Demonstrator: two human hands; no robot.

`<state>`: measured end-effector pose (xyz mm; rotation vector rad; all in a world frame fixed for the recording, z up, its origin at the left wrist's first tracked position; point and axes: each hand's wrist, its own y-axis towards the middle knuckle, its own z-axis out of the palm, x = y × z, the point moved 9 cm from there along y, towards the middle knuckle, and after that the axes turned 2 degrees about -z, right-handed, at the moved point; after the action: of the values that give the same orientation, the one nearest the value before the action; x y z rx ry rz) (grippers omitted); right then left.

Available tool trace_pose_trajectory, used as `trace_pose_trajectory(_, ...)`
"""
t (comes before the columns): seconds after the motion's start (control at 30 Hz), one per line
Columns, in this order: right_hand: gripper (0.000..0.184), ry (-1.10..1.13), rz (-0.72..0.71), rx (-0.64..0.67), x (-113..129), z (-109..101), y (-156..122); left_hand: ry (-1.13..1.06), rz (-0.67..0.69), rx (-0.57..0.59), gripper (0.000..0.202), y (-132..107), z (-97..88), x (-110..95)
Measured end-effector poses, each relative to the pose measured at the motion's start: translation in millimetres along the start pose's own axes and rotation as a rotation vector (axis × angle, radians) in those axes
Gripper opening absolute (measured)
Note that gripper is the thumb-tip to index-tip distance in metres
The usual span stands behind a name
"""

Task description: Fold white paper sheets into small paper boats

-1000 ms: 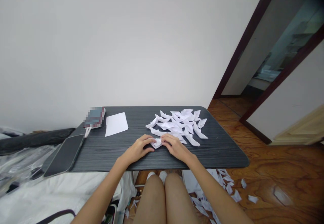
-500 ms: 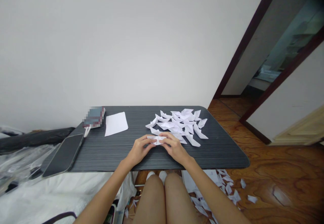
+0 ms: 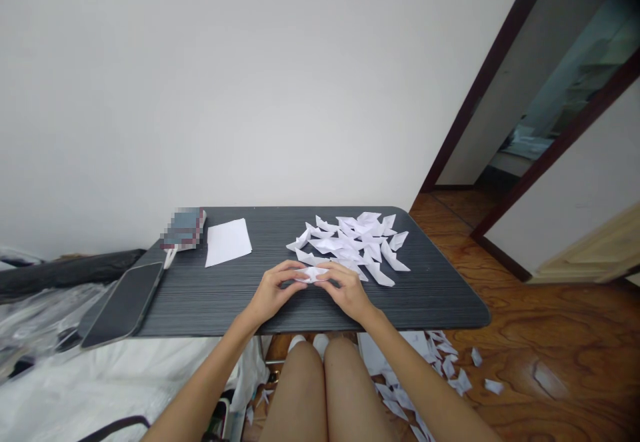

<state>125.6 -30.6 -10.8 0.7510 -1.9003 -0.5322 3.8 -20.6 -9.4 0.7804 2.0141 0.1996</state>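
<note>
Your L hand [image 3: 273, 290] and R hand [image 3: 349, 290] pinched the folded paper [image 3: 313, 275] at opp. ends, grip nearly closed, prob. to hold both sides even. It was over the table [image 3: 210, 309], near the boat-like papers [image 3: 346, 249]; white sheet [image 3: 229, 243] lay apart, prob. for easy reach.

Soft, even light covers the wall [image 3: 300, 89], while the doorway [image 3: 545, 99] is dim.

Both bare forearms [image 3: 213, 379] angled forward and inward, the left hand [image 3: 270, 289] and right hand [image 3: 349, 289] facing each other, fingers [image 3: 286, 267] bent and thumbs [image 3: 295, 287] underneath in a pinch, while the legs [image 3: 300, 382] lay side by side below.
</note>
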Motion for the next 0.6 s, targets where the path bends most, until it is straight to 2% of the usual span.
trace_pose_trajectory(0.17, 0.005, 0.075, 0.099, -0.050, -9.7, 2.1, -1.3, -0.046, -0.033, -0.067, 0.017, 0.5, 0.3, 3.0)
trace_pose_trajectory(0.3, 0.033, 0.200, 0.264, -0.083, -24.6, 4.4, -4.6, 0.009, -0.103, -0.141, 0.019, -1.0, -3.8, 7.5)
trace_pose_trajectory(0.37, 0.032, 0.211, 0.298, -0.049, -26.5, 6.7, -4.5, 0.033, -0.139, -0.153, 0.023, -1.8, -5.4, 8.6)
trace_pose_trajectory(0.47, 0.020, 0.205, 0.336, -0.019, -30.1, 7.8, -4.4, 0.052, -0.155, -0.116, 0.028, -0.6, -3.4, 6.5)
trace_pose_trajectory(0.6, 0.016, 0.293, 0.404, -0.037, -39.9, 11.1, -6.9, 0.046, -0.187, -0.013, 0.022, 2.4, 5.6, 7.8)
